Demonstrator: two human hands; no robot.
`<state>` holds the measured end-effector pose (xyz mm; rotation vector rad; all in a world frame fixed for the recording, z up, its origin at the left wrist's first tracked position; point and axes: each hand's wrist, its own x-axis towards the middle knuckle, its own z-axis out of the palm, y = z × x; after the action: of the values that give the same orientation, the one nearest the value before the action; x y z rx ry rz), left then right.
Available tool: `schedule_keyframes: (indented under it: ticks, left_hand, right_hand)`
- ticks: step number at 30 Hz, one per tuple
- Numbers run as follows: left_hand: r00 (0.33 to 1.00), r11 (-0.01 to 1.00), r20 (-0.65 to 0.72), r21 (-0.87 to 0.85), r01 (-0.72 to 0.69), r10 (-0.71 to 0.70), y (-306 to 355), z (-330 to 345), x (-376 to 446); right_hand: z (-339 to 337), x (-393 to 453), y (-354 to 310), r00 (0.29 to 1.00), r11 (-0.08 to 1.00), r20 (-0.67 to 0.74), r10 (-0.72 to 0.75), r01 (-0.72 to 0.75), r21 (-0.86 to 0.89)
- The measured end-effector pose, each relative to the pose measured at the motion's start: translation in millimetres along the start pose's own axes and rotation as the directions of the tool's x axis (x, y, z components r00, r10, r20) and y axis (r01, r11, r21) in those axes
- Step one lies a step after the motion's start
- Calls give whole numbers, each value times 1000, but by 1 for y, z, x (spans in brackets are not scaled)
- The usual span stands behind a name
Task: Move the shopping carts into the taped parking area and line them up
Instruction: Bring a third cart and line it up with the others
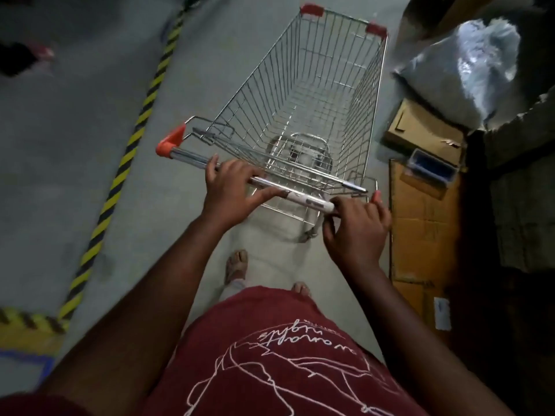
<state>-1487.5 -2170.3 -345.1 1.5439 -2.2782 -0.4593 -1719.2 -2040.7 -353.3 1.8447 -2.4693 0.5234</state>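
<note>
An empty wire shopping cart (315, 94) with red corner caps stands right in front of me on the grey floor, its basket pointing away. My left hand (231, 190) lies over the chrome handle bar (192, 156) near its middle, fingers loosely curled around it. My right hand (356, 232) grips the bar's right end. A yellow-and-black striped tape line (141, 115) runs diagonally along the floor to the left of the cart and meets another striped strip (30, 321) at the lower left.
Flattened cardboard (420, 232), a small box (420, 133) and a shiny plastic bag (468, 67) lie close along the cart's right side. Dark clutter fills the far right. Blue tape (27, 360) marks the floor at the lower left. My feet are just behind the cart.
</note>
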Motion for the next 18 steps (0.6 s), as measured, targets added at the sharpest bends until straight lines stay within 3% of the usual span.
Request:
schedule_keyframes:
  ticks: [4, 6, 10, 18]
  left_hand:
    - [987, 986, 29, 53, 156, -158, 23, 3, -57]
    - [985, 984, 21, 62, 168, -170, 30, 3, -92]
    - [987, 984, 2, 75, 160, -161, 39, 2, -166]
    - [940, 946, -117, 12, 325, -322, 17, -19, -321]
  right_hand:
    - [-10, -10, 4, 986, 996, 154, -65, 73, -51]
    - [-13, -18, -13, 969, 990, 212, -126, 137, -37]
    - [-20, -49, -43, 913, 943, 257, -318, 331, -11]
    - [-28, -168, -87, 775, 810, 313, -549, 586, -30]
